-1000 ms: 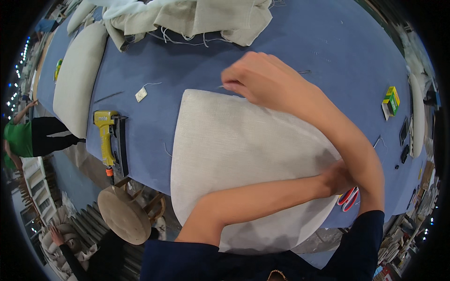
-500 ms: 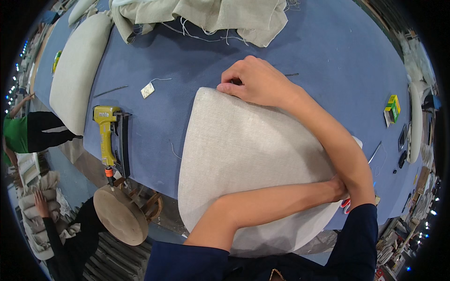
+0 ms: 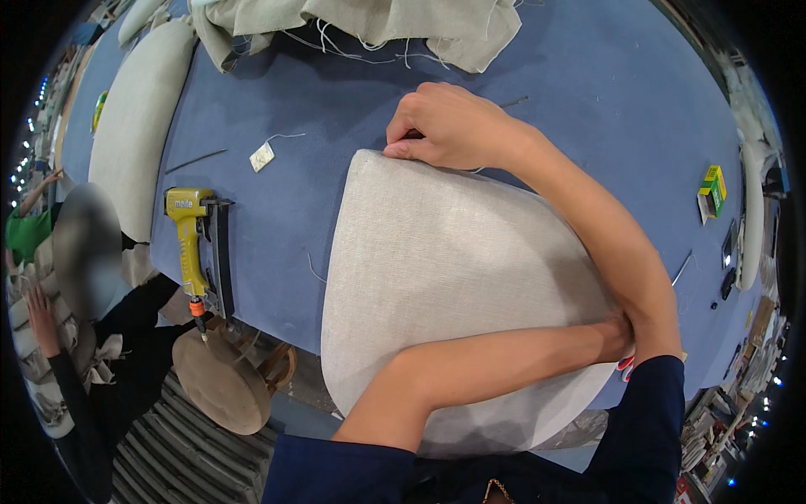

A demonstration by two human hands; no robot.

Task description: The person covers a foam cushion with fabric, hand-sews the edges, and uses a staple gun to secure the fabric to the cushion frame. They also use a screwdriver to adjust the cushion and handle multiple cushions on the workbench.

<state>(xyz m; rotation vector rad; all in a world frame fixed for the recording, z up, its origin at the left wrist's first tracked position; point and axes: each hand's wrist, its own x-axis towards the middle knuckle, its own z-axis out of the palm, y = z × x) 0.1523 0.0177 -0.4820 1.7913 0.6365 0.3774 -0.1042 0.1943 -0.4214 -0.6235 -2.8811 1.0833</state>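
Observation:
A beige fabric-covered cushion (image 3: 445, 252) rests tilted against my body over the table's near edge. My right hand (image 3: 445, 126) is closed at its far left corner, thumb and fingers pinching the fabric edge; the tips are partly hidden. A bit of thread shows just below that wrist. My left forearm lies across the cushion and passes under my right arm. Of my left hand (image 3: 620, 334) only the wrist side shows at the cushion's right edge; its fingers are hidden. Red-handled scissors (image 3: 626, 364) peek out beside it.
A yellow-green staple gun (image 3: 195, 244) lies left on the blue table (image 3: 277, 218). Beige cloth (image 3: 369, 21) with loose threads lies at the back, a long cushion (image 3: 138, 126) far left. A green-yellow box (image 3: 712, 193) stands right. Below left are a round stool (image 3: 220, 382) and co-workers.
My right hand and the cushion's far corner sit slightly higher in view, the hand still pinching there. At the lower left, a co-worker in black has leaned further into view.

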